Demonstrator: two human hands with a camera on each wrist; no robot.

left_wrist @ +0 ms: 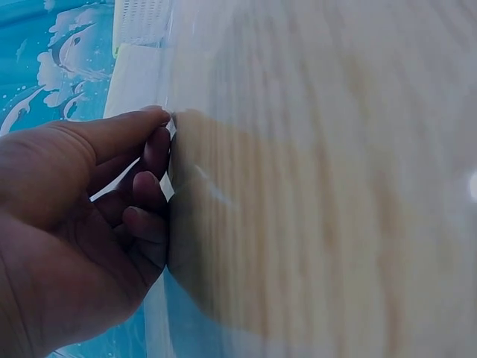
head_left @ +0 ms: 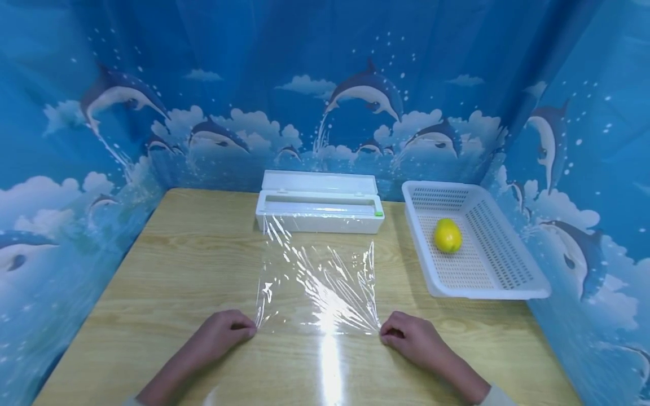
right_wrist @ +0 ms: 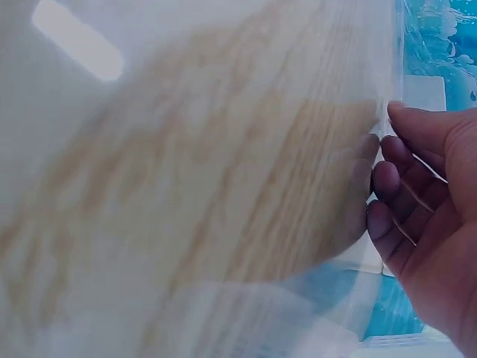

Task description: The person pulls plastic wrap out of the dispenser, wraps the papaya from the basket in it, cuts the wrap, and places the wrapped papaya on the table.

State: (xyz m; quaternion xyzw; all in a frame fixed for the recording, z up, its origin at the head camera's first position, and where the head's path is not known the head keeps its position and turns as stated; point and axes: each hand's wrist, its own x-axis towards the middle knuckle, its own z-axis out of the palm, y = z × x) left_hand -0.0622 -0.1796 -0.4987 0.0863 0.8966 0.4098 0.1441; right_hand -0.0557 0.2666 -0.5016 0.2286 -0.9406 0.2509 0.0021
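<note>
A sheet of clear plastic wrap (head_left: 315,282) stretches from a white dispenser box (head_left: 320,223) toward the front of the table, with shiny creases across its right half. My left hand (head_left: 223,334) pinches its near left corner between thumb and forefinger. At the near right corner, my right hand (head_left: 413,338) pinches the film the same way. Both wrist views show the hands low beside the wood surface, the left hand (left_wrist: 89,201) and the right hand (right_wrist: 432,194) with their other fingers curled. The box lid (head_left: 320,181) stands raised, and a roll (head_left: 320,207) shows inside.
A white perforated basket (head_left: 426,265) stands at the right of the wooden table (head_left: 188,265) with a yellow, rounded fruit (head_left: 447,235) in it. Blue dolphin-print curtains (head_left: 304,45) hang behind and on both sides. A small green piece (head_left: 378,213) sits at the box's right end.
</note>
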